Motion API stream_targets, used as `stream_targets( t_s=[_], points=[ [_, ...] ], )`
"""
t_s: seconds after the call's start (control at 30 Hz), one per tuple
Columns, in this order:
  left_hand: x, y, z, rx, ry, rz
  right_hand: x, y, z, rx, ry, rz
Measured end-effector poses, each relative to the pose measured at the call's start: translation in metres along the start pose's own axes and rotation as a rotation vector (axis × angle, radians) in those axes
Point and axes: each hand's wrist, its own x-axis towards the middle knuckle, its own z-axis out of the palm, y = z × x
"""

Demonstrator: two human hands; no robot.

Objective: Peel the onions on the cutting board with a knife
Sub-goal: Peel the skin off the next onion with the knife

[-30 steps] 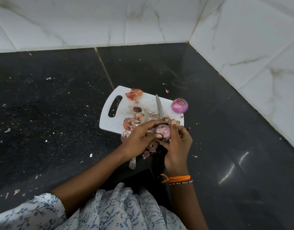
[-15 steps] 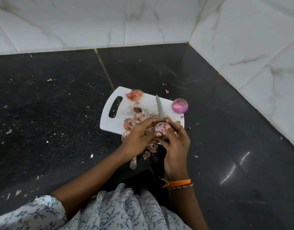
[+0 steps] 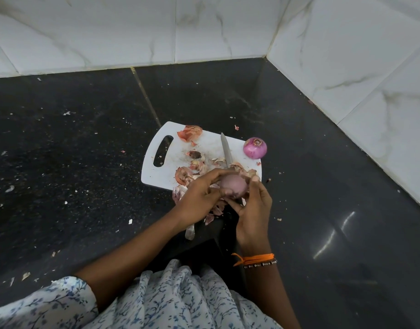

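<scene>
A pale pink onion (image 3: 232, 184) is held between both hands just above the near edge of the white cutting board (image 3: 161, 172). My left hand (image 3: 199, 198) grips it from the left, fingers curled over its top. My right hand (image 3: 254, 210) holds it from the right and below, thumb under it. The knife (image 3: 226, 149) lies on the board with its blade pointing away; its handle is hidden behind my hands. A second, purple onion (image 3: 254, 148) sits at the board's far right corner, apart from both hands.
Dry onion skins (image 3: 189, 133) lie on the board, and more peels (image 3: 180, 193) are scattered by its near edge. The black counter (image 3: 85, 162) is speckled with scraps. White marble walls (image 3: 346, 67) close the back and right.
The onion has turned between my hands and shows more smooth pale surface. My right fingers have shifted to its right side. The knife and the purple onion have not moved.
</scene>
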Motion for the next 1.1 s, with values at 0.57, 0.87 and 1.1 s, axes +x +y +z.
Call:
stream_targets(
  t_s=[0.57, 0.87, 1.1],
  points=[
    [-0.002, 0.002, -0.006, -0.126, -0.027, -0.025, 0.003, -0.01, -0.004, -0.029, -0.129, -0.001],
    [0.001, -0.001, -0.005, -0.144, 0.021, -0.013, -0.004, -0.006, 0.003, -0.009, -0.156, -0.003],
    [-0.001, -0.003, -0.001, 0.009, 0.042, 0.071, -0.001, -0.005, 0.007, -0.042, -0.028, -0.092]
  ],
)
